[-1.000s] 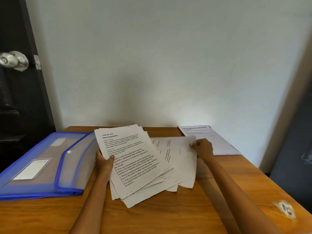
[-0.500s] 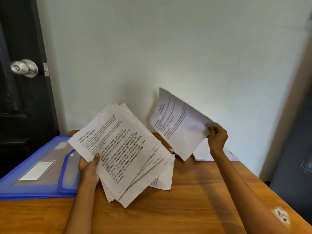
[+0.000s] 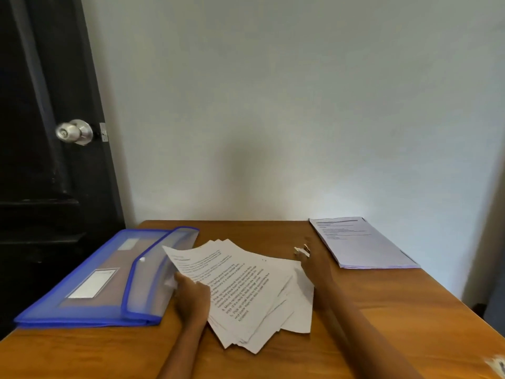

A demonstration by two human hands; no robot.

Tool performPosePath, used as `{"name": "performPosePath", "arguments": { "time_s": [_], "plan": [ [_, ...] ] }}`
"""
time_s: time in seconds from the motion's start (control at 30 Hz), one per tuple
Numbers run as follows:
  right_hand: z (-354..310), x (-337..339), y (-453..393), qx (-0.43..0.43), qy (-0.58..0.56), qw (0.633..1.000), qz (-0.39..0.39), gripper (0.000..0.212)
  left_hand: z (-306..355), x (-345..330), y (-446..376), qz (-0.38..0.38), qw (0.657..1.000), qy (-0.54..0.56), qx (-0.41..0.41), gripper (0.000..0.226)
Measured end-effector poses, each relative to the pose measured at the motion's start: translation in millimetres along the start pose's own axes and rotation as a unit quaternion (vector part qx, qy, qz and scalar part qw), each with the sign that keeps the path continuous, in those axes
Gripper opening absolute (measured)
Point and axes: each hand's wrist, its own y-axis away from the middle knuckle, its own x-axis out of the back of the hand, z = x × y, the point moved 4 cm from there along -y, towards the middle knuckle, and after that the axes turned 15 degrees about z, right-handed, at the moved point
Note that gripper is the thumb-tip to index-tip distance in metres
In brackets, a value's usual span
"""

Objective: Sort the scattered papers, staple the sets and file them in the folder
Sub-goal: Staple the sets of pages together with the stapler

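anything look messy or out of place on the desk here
The papers under the left hand are fanned out crookedly, edges misaligned, unlike the squared stack at the far right. A small pale object by the right hand is too blurred to identify.

Our left hand [image 3: 188, 294] gripping fanned papers [image 3: 246, 291] on the tabletop [image 3: 382, 310], our right hand [image 3: 314, 265] at their far edge, blue folder [image 3: 109, 277] left, neat stack [image 3: 360, 243] right
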Motion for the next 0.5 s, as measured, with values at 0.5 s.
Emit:
{"name": "performPosePath", "arguments": {
  "time_s": [0.5],
  "plan": [
    [-26.2,-92.4,-6.6,0.031,0.293,0.884,-0.362,0.064,-5.0,-29.0,5.6,-0.019,0.982,-0.175,-0.065,0.09]
  ]
}}
